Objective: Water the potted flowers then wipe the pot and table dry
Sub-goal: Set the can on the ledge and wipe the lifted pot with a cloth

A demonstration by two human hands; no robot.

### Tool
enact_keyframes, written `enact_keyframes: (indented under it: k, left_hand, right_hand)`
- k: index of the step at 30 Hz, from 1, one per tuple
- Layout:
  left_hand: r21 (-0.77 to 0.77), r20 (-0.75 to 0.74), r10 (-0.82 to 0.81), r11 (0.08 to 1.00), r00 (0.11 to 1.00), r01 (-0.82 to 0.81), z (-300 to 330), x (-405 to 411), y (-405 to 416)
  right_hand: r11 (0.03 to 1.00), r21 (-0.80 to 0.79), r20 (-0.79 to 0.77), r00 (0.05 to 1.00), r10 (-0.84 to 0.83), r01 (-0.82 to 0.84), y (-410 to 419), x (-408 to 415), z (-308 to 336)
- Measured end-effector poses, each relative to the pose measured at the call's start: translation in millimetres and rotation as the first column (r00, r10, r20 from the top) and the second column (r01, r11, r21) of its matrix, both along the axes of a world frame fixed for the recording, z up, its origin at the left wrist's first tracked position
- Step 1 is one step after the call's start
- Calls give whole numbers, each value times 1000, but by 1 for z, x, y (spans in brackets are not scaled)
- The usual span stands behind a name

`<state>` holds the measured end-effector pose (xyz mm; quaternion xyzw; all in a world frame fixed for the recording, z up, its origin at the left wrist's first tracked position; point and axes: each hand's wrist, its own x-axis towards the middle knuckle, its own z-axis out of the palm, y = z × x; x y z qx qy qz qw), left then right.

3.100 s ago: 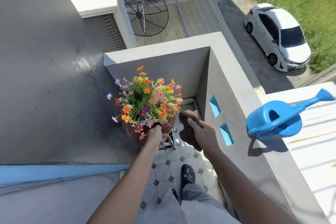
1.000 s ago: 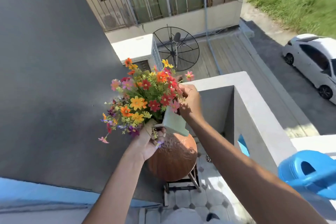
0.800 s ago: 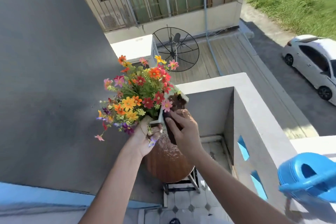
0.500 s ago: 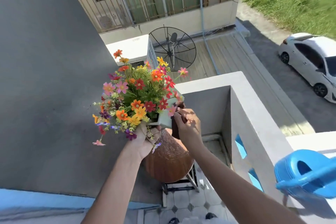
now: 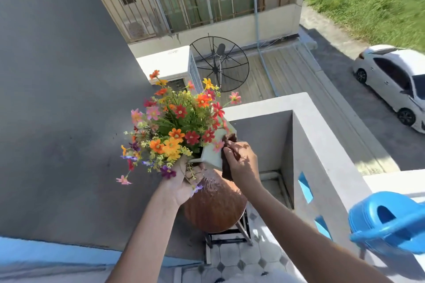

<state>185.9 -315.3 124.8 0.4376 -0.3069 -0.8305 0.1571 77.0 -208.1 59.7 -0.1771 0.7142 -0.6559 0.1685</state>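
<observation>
Cloth (image 5: 230,156) slid down pot (image 5: 212,156) | right hand (image 5: 243,163) clutching cloth | left hand (image 5: 184,181) gripping pot

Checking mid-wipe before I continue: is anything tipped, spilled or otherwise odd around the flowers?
Yes. The white inner pot with the flowers is lifted and tilted out of the brown outer pot, held by the left hand. The right hand presses a brown cloth against it. No spill shows.
</observation>
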Motion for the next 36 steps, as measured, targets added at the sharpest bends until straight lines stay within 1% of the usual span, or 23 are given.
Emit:
enact_keyframes:
  k: [1, 2, 4, 7, 9, 12, 14, 15, 17, 19, 21, 22, 25, 27, 30, 32, 34, 36]
  left_hand:
    - [-13, 10, 5, 1000, 1000, -5, -1, 0, -1]
    - [-23, 21, -8, 1000, 1000, 9, 1, -1, 1]
    - [-37, 25, -26, 999, 999, 27, 5, -3, 6]
    - [3, -18, -28, 1000, 999, 28, 6, -6, 9]
    - [-17, -24, -65, 998, 998, 65, 9, -4, 10]
    - [3, -67, -66, 998, 996, 67, 14, 1, 11]
    - [9, -103, -69, 997, 992, 71, 15, 4, 11]
    - [-14, -96, -76, 997, 992, 75, 15, 5, 10]
    - [-58, -44, -88, 995, 995, 85, 16, 7, 9]
    - [-92, 10, -103, 990, 995, 104, 18, 6, 10]
    - [-107, 50, -127, 986, 991, 132, 19, 4, 13]
    - [-122, 64, -138, 982, 988, 145, 20, 2, 15]
    - [-170, 79, -131, 975, 988, 143, 20, -2, 13]
    - [-155, 63, -123, 979, 990, 132, 21, -5, 6]
    - [-80, -13, -85, 993, 996, 84, 24, -8, -4]
    - [-100, -50, -46, 994, 998, 41, 23, -7, -6]
    - [-124, -53, -45, 992, 998, 38, 21, -6, -5]
    - [-108, -57, -63, 993, 996, 57, 21, -8, -4]
  right_hand:
    - [998, -58, 36, 999, -2, 4, -3, 3, 7]
    - [996, -85, 9, 1000, -3, 4, -6, 6, 15]
    - [991, -134, -91, 996, -14, 1, -18, 10, 33]
    - [985, -171, -185, 983, -13, -19, -29, 5, 54]
    - [990, -133, -245, 969, 17, -51, -33, -11, 59]
    - [1000, -1, -315, 949, 2, -2, -36, -44, 48]
    - [997, 33, -267, 962, -58, 70, -32, -58, 29]
    - [993, 45, -233, 968, -97, 110, -30, -61, 20]
    - [990, 66, -167, 979, -115, 127, -27, -63, 5]
    - [992, 73, -152, 984, -93, 105, -30, -61, 7]
    - [997, -17, -147, 986, -78, 76, -39, -61, 23]
    - [997, -58, -183, 981, -62, 53, -42, -62, 34]
    - [998, -57, -367, 930, 12, -36, -44, -54, 69]
    - [996, -32, -404, 913, 59, -79, -36, -37, 78]
    - [992, -56, -430, 899, 80, -115, -17, 0, 58]
    - [988, -58, -456, 884, 104, -145, -6, 19, 43]
    - [987, -38, -470, 875, 118, -153, -5, 23, 40]
    - [991, -40, -436, 895, 96, -125, -10, 18, 44]
